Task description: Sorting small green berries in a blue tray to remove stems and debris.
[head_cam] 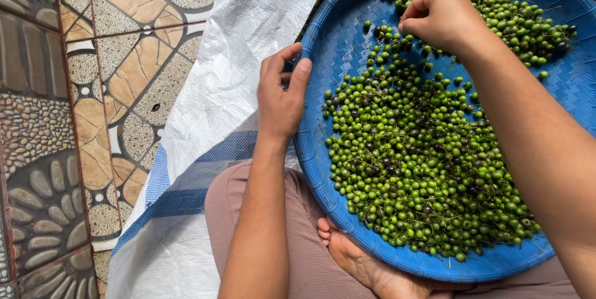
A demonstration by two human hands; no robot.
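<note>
The tray [323, 169] is being gripped at its rim by the left hand [280, 97], fingers curled closed over the edge. Berries [416, 150] are being pinched beneath the right hand [442, 17], fingertips bunched; a steady rim grip seems best.

L hand [280, 97] grips blue tray [323, 169] rim; R hand [442, 17] pinches among green berries [416, 156].
</note>
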